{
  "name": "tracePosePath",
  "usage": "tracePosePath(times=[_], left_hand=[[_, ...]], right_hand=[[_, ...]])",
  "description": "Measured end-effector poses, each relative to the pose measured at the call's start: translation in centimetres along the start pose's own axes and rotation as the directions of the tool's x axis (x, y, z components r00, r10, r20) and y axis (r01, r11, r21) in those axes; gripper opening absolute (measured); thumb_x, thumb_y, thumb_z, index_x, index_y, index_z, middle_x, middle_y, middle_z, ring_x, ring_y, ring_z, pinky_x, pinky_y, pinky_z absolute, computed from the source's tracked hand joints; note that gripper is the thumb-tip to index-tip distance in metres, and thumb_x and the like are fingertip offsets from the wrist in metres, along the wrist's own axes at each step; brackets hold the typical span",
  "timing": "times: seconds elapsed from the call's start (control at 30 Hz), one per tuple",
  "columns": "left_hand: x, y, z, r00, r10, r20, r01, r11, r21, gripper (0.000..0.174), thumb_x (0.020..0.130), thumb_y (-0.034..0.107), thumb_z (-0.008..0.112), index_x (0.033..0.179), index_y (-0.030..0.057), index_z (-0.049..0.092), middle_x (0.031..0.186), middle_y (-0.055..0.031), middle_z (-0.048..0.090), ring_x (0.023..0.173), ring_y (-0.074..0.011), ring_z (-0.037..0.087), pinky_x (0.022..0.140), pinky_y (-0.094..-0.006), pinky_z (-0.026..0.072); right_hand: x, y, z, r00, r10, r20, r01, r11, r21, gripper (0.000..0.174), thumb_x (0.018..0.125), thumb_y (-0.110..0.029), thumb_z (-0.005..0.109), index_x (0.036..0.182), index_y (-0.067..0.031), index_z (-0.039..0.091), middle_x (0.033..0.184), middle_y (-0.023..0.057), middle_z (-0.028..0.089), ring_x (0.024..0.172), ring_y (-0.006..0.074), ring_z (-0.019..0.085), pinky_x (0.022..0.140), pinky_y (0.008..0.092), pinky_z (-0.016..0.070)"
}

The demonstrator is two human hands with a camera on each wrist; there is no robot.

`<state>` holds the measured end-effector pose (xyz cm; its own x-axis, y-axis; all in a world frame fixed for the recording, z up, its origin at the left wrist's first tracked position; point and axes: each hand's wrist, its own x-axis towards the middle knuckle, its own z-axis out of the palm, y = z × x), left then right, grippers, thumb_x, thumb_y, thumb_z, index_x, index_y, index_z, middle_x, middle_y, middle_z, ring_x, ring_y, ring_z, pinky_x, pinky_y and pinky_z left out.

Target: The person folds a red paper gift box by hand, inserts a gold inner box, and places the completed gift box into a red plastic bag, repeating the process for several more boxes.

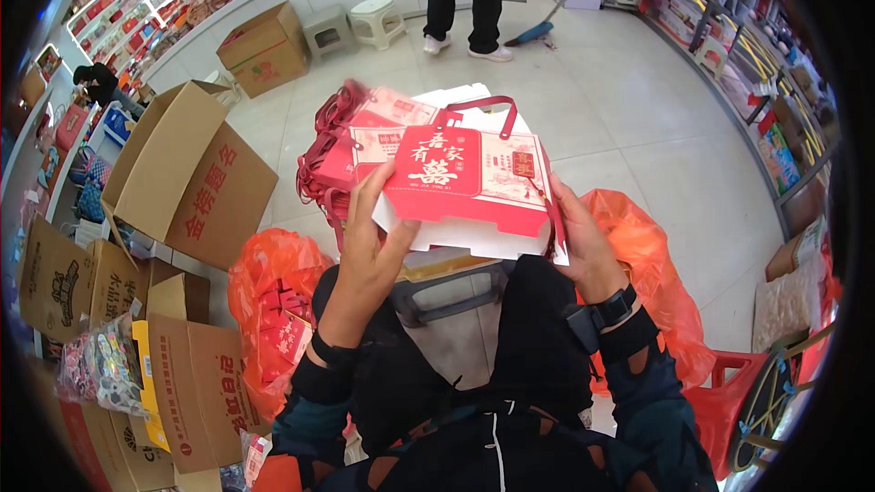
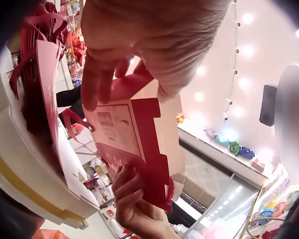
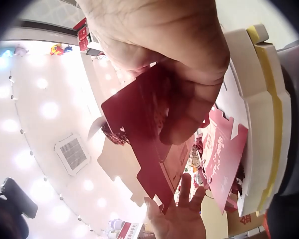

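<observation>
Above the legs (image 1: 538,310), fingers of the left hand (image 1: 369,251) and right hand (image 1: 583,241) grasp opposite sides of the box (image 1: 437,169) (near tabs (image 1: 483,219) unjoined). Probable step: shaping the box. Next move calls for aligning the tabs. Beyond, leftward: the pile (image 1: 330,162)

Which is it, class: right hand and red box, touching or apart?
Touching. The right wrist view shows the right hand, its fingers laid over the red box.
</observation>
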<state>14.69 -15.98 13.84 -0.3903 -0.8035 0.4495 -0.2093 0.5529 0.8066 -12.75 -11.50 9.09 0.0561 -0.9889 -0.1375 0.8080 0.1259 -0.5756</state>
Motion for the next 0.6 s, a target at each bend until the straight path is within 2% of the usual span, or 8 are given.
tracePosePath(times=[0.17, 0.23, 0.33, 0.37, 0.43, 0.5, 0.57, 0.6], left_hand=[[1.8, 1.0, -0.2, 0.968, 0.214, -0.129, -0.167, 0.938, 0.305, 0.038, 0.103, 0.015, 0.05, 0.134, -0.0057, 0.052, 0.131, -0.0237, 0.054, 0.119, -0.0345, 0.055, 0.104, -0.0376, 0.0422], [2.6, 2.2, -0.5, 0.995, -0.02, -0.094, 0.039, 0.979, 0.201, 0.033, 0.105, 0.017, 0.046, 0.124, -0.0083, 0.058, 0.113, -0.025, 0.062, 0.107, -0.033, 0.062, 0.094, -0.0374, 0.0479], [4.3, 1.9, -1.0, 0.996, -0.019, -0.087, 0.043, 0.956, 0.289, 0.035, 0.105, 0.02, 0.045, 0.107, -0.0104, 0.061, 0.095, -0.0249, 0.066, 0.086, -0.0312, 0.069, 0.079, -0.0388, 0.0524], [4.9, 2.2, -1.0, 0.996, -0.014, -0.088, 0.038, 0.957, 0.286, 0.035, 0.105, 0.02, 0.045, 0.107, -0.0104, 0.061, 0.095, -0.0249, 0.066, 0.086, -0.0312, 0.069, 0.079, -0.0388, 0.0524], [5.9, 3.5, -1.1, 0.961, -0.277, -0.012, 0.274, 0.942, 0.194, 0.038, 0.104, 0.022, 0.043, 0.092, -0.0099, 0.059, 0.084, -0.0232, 0.065, 0.072, -0.029, 0.071, 0.064, -0.0379, 0.0542], [7.0, 2.8, -1.4, 0.95, -0.31, 0.031, 0.302, 0.941, 0.152, 0.037, 0.103, 0.022, 0.043, 0.088, -0.0091, 0.056, 0.081, -0.0214, 0.064, 0.067, -0.0275, 0.07, 0.057, -0.0359, 0.0533], [7.7, 2.1, -1.5, 0.93, -0.355, 0.098, 0.353, 0.935, 0.038, 0.037, 0.1, 0.024, 0.043, 0.084, -0.0076, 0.053, 0.075, -0.0162, 0.062, 0.063, -0.0235, 0.071, 0.045, -0.0302, 0.0513], [8.1, 1.8, -1.6, 0.931, -0.351, 0.099, 0.349, 0.936, 0.037, 0.037, 0.1, 0.024, 0.043, 0.084, -0.0076, 0.053, 0.075, -0.0162, 0.062, 0.063, -0.0235, 0.071, 0.045, -0.0302, 0.0513]], right_hand=[[-1.2, -1.1, -0.1, 0.997, 0.073, 0.0, -0.067, 0.924, -0.376, 0.068, 0.105, -0.056, 0.036, 0.132, 0.0032, 0.054, 0.112, 0.0183, 0.07, 0.089, 0.0269, 0.073, 0.063, 0.036, 0.0617], [-2.0, -1.7, 1.2, 0.995, 0.033, -0.096, -0.085, 0.79, -0.607, 0.081, 0.101, -0.067, 0.032, 0.129, 0.0059, 0.054, 0.095, 0.0214, 0.071, 0.074, 0.0266, 0.073, 0.057, 0.0326, 0.0596], [-1.2, -3.0, 0.8, 0.964, -0.137, -0.229, -0.091, 0.639, -0.764, 0.08, 0.101, -0.067, 0.033, 0.127, 0.0056, 0.055, 0.092, 0.0186, 0.07, 0.069, 0.0242, 0.071, 0.055, 0.0304, 0.0576], [-1.7, -3.2, 1.2, 0.946, -0.256, -0.198, -0.008, 0.594, -0.804, 0.073, 0.103, -0.063, 0.035, 0.126, 0.0028, 0.057, 0.101, 0.0168, 0.067, 0.071, 0.0219, 0.069, 0.058, 0.0294, 0.056], [-2.5, -3.8, 2.7, 0.935, -0.329, -0.132, 0.07, 0.537, -0.841, 0.07, 0.104, -0.061, 0.036, 0.128, 0.0013, 0.056, 0.108, 0.0163, 0.064, 0.077, 0.0211, 0.069, 0.062, 0.0302, 0.0559], [-2.7, -4.3, 2.7, 0.918, -0.392, -0.065, 0.142, 0.477, -0.868, 0.066, 0.104, -0.058, 0.037, 0.13, -0.0003, 0.056, 0.115, 0.0159, 0.062, 0.083, 0.0203, 0.069, 0.067, 0.0311, 0.0559], [-2.4, -5.4, 2.1, 0.893, -0.437, 0.108, 0.208, 0.189, -0.96, 0.065, 0.105, -0.057, 0.037, 0.136, -0.0019, 0.052, 0.124, 0.0148, 0.057, 0.102, 0.0203, 0.064, 0.083, 0.0331, 0.0537], [-2.5, -5.5, 2.2, 0.891, -0.441, 0.109, 0.21, 0.186, -0.96, 0.065, 0.105, -0.057, 0.037, 0.136, -0.0019, 0.052, 0.124, 0.0148, 0.057, 0.102, 0.0203, 0.064, 0.083, 0.0331, 0.0537]])
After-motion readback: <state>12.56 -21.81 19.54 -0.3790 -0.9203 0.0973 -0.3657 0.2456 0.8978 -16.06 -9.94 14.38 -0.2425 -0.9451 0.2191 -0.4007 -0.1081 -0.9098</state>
